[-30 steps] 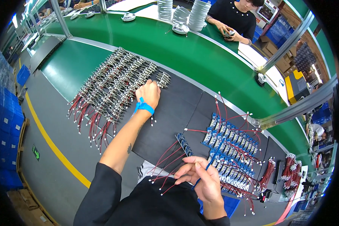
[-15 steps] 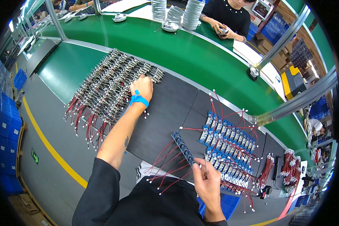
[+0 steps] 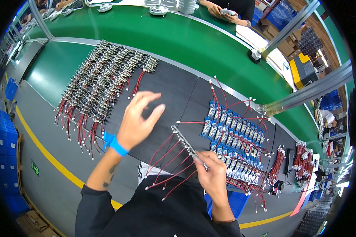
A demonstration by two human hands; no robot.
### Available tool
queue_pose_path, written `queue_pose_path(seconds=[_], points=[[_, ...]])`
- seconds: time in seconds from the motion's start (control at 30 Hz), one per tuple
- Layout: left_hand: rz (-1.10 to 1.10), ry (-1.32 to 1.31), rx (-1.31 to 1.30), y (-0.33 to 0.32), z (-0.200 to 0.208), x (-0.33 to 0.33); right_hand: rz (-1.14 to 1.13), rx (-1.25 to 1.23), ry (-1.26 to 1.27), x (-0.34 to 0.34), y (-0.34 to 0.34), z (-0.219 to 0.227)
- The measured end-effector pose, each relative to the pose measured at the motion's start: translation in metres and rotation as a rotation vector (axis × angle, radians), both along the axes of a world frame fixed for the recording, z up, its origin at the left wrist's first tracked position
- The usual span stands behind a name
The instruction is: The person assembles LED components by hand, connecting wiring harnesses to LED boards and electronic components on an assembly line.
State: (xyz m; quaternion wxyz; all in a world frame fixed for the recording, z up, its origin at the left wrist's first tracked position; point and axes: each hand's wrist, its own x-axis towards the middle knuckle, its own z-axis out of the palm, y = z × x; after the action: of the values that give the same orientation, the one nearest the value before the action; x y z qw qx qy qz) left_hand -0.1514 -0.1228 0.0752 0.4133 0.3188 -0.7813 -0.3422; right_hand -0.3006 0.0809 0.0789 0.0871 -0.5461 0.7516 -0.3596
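My left hand (image 3: 137, 120), with a blue band at the wrist, is over the black mat (image 3: 168, 89). Its thumb and fingers are apart with nothing between them. My right hand (image 3: 212, 173) grips one end of a narrow circuit board strip (image 3: 184, 143), tilted over the mat's near side. Several red wires (image 3: 156, 153) with white plugs hang from that strip. Something slim and grey also shows by the right thumb; I cannot make out its kind. Left of my left hand lie many rows of small finished boards (image 3: 101, 79) with red leads. Blue circuit board panels (image 3: 235, 138) with wires lie beyond my right hand.
Bundles of red wires (image 3: 303, 162) lie at the right end. A green conveyor belt (image 3: 146, 35) runs behind the mat, with a metal post (image 3: 310, 89) at its edge. Across it a co-worker's hands (image 3: 224, 14) hold a round part. A blue bin (image 3: 235, 203) is below the bench.
My left hand has come off the rows of boards, moved back toward me and opened. The strip in my right hand has turned edge-on. The view has shifted slightly.
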Motion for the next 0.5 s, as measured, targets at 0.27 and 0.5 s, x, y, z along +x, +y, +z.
queue_pose_path(seconds=[0.27,0.5], points=[[-0.286,0.396,1.11,0.056,-0.021,0.048,-0.055,0.048,-0.997,0.01,-0.009,0.012],[-0.125,0.414,1.146,0.098,-0.022,0.031,-0.042,0.053,-1.015,0.04,-0.024,-0.01]])
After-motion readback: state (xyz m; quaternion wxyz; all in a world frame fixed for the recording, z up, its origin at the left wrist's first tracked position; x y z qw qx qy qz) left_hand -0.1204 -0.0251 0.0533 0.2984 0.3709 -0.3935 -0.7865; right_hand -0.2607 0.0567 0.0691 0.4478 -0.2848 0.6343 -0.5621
